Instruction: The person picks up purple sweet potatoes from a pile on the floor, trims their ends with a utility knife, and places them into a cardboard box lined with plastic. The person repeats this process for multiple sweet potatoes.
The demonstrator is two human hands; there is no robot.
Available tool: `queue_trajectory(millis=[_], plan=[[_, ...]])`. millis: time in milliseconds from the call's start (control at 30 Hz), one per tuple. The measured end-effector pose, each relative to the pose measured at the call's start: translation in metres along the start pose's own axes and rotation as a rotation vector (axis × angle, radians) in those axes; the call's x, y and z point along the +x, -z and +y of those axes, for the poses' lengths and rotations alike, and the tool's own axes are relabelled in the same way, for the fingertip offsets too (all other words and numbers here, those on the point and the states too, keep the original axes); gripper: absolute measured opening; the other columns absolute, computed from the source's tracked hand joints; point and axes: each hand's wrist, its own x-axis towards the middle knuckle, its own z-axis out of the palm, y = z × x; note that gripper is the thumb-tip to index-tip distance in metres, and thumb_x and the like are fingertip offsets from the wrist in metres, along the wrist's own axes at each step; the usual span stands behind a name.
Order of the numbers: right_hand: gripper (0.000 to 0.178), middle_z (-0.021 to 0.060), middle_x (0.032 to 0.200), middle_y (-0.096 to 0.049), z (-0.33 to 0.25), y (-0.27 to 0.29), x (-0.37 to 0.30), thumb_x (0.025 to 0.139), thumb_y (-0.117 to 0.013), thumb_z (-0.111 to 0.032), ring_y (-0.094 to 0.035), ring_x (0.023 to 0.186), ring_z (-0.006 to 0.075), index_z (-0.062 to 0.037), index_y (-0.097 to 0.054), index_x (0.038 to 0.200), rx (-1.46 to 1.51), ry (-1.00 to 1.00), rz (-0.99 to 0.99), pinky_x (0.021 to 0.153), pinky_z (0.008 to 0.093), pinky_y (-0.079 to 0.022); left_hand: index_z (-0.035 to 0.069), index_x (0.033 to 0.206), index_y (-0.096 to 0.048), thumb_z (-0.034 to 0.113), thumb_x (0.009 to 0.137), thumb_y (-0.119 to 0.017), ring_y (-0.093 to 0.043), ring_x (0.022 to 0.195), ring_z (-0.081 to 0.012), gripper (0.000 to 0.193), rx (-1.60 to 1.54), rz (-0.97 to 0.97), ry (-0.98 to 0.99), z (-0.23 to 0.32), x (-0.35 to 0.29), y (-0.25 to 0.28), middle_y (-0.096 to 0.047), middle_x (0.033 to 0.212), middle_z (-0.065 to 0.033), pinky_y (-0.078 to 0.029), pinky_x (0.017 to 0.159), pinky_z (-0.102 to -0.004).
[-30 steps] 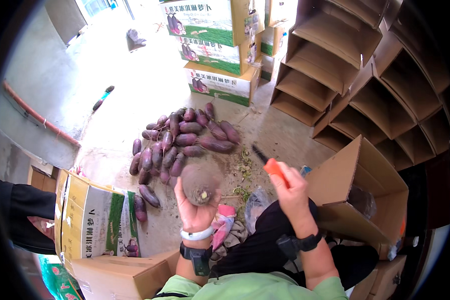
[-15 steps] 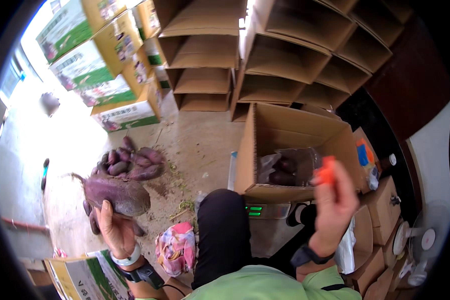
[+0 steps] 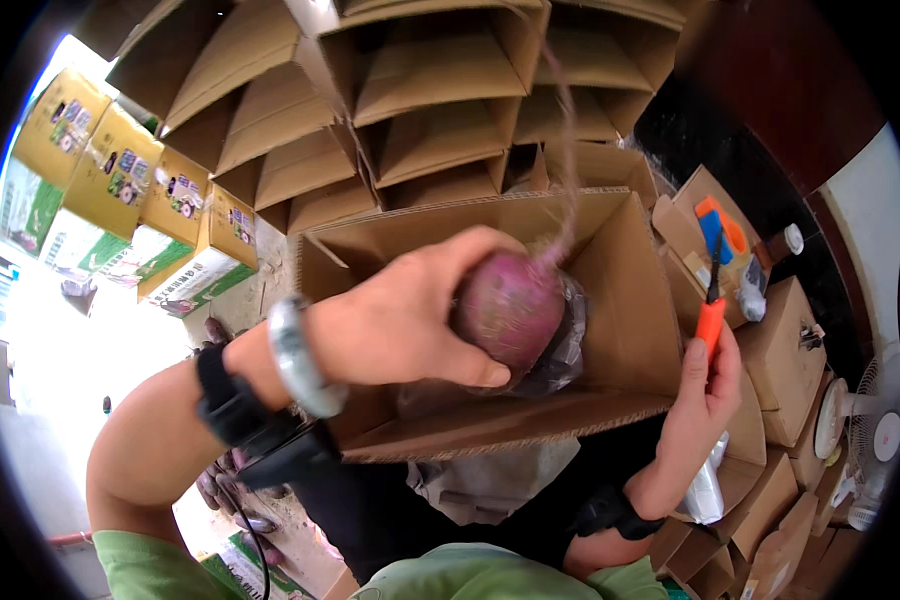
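Radish (image 3: 511,310) moved over carton (image 3: 625,300) in left hand (image 3: 405,318)

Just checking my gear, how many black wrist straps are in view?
2: left strap beside the pale bracelet, right strap below the right hand holding the orange-handled knife.

The radish (image 3: 508,312) is purple-pink, with fine yellowish streaks upon its skin, and its long root (image 3: 571,180) is a paler pink. The knife (image 3: 710,322) has a bright orange handle and a dark blade. The open carton (image 3: 625,290) is plain brown. At ten o'clock, the stacked boxes (image 3: 120,185) are yellow, white and green. Between two and three o'clock, a small object (image 3: 710,226) is blue and orange. At six o'clock, the shirt (image 3: 440,575) is light green; the bracelet (image 3: 305,358) is silvery white.
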Motion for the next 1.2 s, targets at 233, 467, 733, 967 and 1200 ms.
queue_trajectory(millis=[233, 467, 733, 967, 1200], plan=[[0.041, 0.0078, 0.109, -0.054, -0.002, 0.003, 0.003, 0.088, -0.053, -0.013, -0.05, 0.093, 0.0121, 0.006, -0.045, 0.124, 0.096, -0.131, -0.035, 0.083, 0.0237, -0.039, 0.004, 0.115, -0.045, 0.009, 0.055, -0.076, -0.055, 0.099, -0.0305, 0.068, 0.363, -0.387, 0.204, -0.114, 0.106, -0.047, -0.057, 0.102, -0.018, -0.044, 0.086, -0.0344], [0.046, 0.0161, 0.129, -0.046, 0.008, 0.001, -0.003, 0.091, -0.047, -0.019, -0.044, 0.118, 0.0219, 0.0065, -0.039, 0.128, 0.099, -0.1, -0.098, 0.101, 0.0354, -0.031, 0.003, 0.115, -0.047, 0.009, 0.05, -0.076, -0.052, 0.103, -0.0376, 0.072, 0.625, -0.535, 0.429, -0.196, 0.108, -0.068, -0.056, 0.107, -0.0214, -0.044, 0.085, -0.0381], [0.046, 0.0156, 0.128, -0.047, 0.011, 0.007, -0.003, 0.091, -0.047, -0.021, -0.045, 0.114, 0.021, 0.0056, -0.04, 0.128, 0.081, -0.077, -0.127, 0.099, 0.0347, -0.033, 0.005, 0.126, -0.043, 0.013, 0.061, -0.071, -0.051, 0.11, -0.0368, 0.072, 0.836, -0.736, 0.646, -0.237, 0.111, -0.094, -0.052, 0.118, -0.0224, -0.043, 0.088, -0.0413], [0.052, 0.0122, 0.12, -0.052, 0.005, 0.0, -0.002, 0.088, -0.055, -0.026, -0.049, 0.099, 0.0163, 0.007, -0.042, 0.126, 0.085, -0.098, -0.05, 0.088, 0.0279, -0.038, 0.01, 0.134, -0.037, 0.026, 0.068, -0.072, -0.046, 0.115, -0.0388, 0.076, 0.654, -0.566, 0.301, -0.24, 0.12, -0.112, -0.045, 0.127, -0.0231, -0.038, 0.096, -0.0412], [0.046, 0.012, 0.124, -0.05, 0.014, 0.0, -0.002, 0.09, -0.051, -0.02, -0.048, 0.104, 0.0168, 0.0054, -0.041, 0.128, 0.058, -0.048, -0.057, 0.091, 0.0293, -0.037, 0.009, 0.135, -0.036, 0.03, 0.07, -0.069, -0.044, 0.119, -0.0363, 0.076, 0.564, -0.491, -0.071, -0.163, 0.147, -0.1, -0.045, 0.129, -0.0219, -0.035, 0.1, -0.0395]])
